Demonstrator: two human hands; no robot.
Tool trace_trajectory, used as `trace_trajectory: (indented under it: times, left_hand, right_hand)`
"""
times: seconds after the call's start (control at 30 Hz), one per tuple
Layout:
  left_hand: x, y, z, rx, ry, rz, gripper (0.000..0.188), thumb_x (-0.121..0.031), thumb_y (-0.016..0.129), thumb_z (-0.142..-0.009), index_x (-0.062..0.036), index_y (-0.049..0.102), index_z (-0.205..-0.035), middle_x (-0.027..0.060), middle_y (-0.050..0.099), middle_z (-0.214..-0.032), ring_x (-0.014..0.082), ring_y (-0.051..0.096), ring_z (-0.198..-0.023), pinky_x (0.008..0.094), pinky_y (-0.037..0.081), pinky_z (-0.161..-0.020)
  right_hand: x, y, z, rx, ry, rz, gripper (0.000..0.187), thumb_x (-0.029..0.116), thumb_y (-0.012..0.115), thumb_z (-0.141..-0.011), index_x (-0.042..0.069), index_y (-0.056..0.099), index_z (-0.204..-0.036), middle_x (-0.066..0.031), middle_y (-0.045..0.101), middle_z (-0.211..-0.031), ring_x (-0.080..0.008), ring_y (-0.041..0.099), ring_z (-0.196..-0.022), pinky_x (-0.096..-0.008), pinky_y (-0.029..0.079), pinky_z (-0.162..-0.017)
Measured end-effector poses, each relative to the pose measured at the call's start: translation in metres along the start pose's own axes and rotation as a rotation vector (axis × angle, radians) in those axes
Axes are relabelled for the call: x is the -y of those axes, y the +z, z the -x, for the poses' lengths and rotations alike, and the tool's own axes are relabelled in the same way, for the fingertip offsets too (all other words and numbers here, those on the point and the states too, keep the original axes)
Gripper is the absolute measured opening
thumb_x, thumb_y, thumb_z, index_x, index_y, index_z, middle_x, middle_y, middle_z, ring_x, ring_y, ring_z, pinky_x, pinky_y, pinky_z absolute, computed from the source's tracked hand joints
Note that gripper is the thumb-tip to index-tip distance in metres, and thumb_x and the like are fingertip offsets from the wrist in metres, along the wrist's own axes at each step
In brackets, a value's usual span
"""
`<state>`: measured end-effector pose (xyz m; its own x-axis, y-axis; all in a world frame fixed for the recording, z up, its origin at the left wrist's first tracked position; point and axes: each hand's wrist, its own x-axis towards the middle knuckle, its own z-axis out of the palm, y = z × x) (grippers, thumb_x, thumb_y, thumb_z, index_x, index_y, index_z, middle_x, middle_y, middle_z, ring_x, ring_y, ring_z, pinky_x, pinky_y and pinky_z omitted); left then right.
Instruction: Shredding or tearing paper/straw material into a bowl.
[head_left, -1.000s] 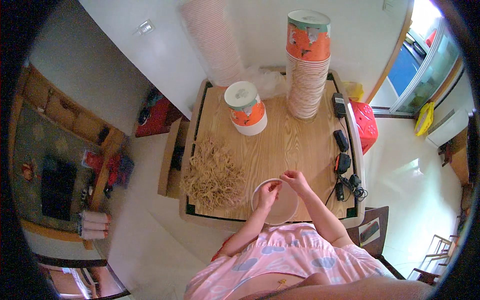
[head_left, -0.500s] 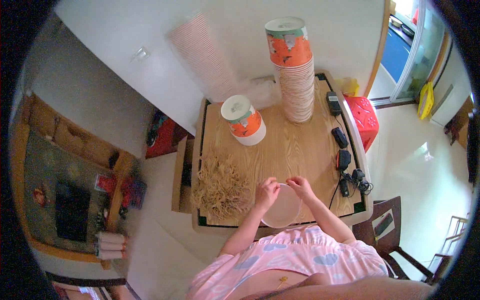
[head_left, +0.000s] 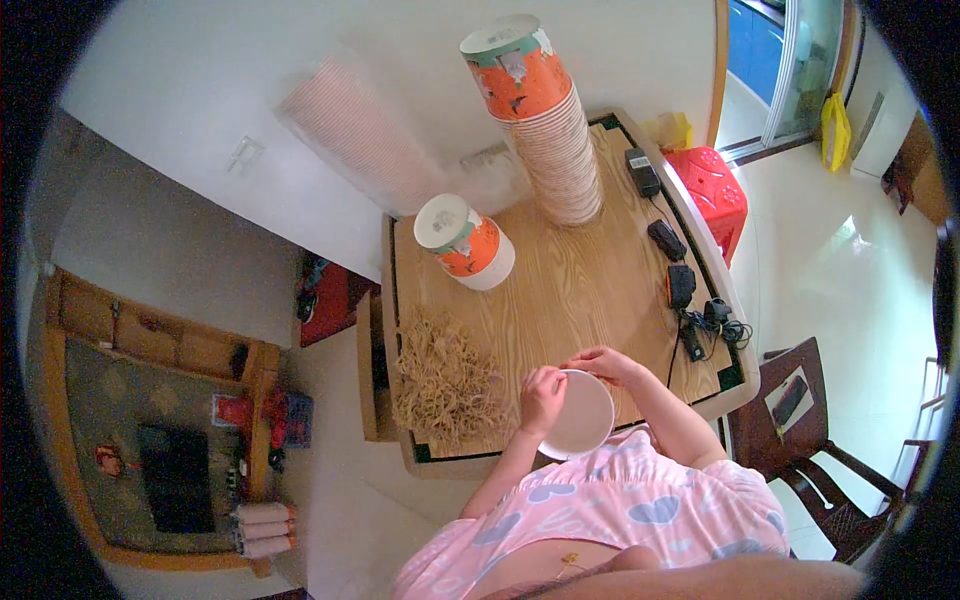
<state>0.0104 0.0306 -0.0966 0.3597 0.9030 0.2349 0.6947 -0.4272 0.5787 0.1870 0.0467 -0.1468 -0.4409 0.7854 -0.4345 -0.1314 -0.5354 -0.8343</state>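
Observation:
A white paper tub [head_left: 580, 418] is at the near edge of the table, close to my body, its round mouth facing up toward me. My left hand [head_left: 543, 398] grips its rim on the left, fingers bent. My right hand [head_left: 610, 367] is closed at the far side of the same rim, its fingertips near the left hand; whether a small thing is between them I cannot make out. To the left of my hands lies a heap of tan, stringy loops [head_left: 448, 385]. Beyond it an orange, green and white paper tub [head_left: 470, 243] stands upside down.
A tall, leaning stack of nested paper tubs [head_left: 550, 130] rises at the back of the wooden table [head_left: 560, 300]. Black power adapters and cables [head_left: 680, 287] line its right side. A red stool [head_left: 710, 190] and a dark chair [head_left: 790, 400] stand beyond the right edge.
My view has shifted, so the table appears tilted. My hands and the tub have turned slightly, and the right hand now lies more across the far rim.

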Motion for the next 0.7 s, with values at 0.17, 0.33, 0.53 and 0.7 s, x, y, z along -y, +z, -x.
trace_trajectory:
  times: [0.17,0.33,0.53,0.7]
  left_hand:
    - [0.000,-0.002,0.002,-0.066,0.034,-0.038,0.007,-0.009,0.064,-0.072,-0.0062,0.059,-0.076,0.0068,0.058,-0.083,0.0253,0.056,-0.081,0.0358,0.045,-0.073]
    - [-0.003,-0.001,0.000,-0.066,0.025,-0.036,0.009,-0.010,0.066,-0.071,-0.0064,0.059,-0.076,0.0065,0.058,-0.083,0.0251,0.056,-0.081,0.0356,0.045,-0.072]
    - [0.005,0.003,0.002,-0.057,-0.003,0.007,0.010,-0.012,0.067,-0.071,-0.0064,0.060,-0.075,0.0071,0.058,-0.084,0.0255,0.056,-0.081,0.0358,0.045,-0.072]
    - [0.002,0.003,-0.004,-0.022,-0.020,0.057,0.010,-0.014,0.066,-0.073,-0.0059,0.061,-0.078,0.0090,0.060,-0.084,0.0271,0.057,-0.083,0.0361,0.045,-0.072]
  right_hand:
    - [0.019,0.007,0.004,-0.006,0.010,0.084,0.022,0.027,0.059,-0.085,0.006,0.065,-0.090,0.0029,0.059,-0.076,-0.0056,0.051,-0.066,-0.0185,0.041,-0.056]
    - [0.019,0.003,0.006,-0.054,-0.137,0.230,0.018,0.022,0.061,-0.083,0.005,0.065,-0.084,0.0019,0.060,-0.074,-0.0071,0.052,-0.068,-0.0239,0.043,-0.059]
    - [0.027,0.016,0.007,-0.208,-0.179,0.427,0.015,0.018,0.062,-0.081,0.003,0.064,-0.084,-0.0017,0.063,-0.075,-0.0084,0.053,-0.067,-0.0273,0.045,-0.059]
    - [0.023,0.031,0.001,-0.489,-0.200,0.435,0.014,0.015,0.059,-0.080,0.001,0.060,-0.080,-0.0087,0.064,-0.075,-0.0160,0.060,-0.068,-0.0306,0.047,-0.059]
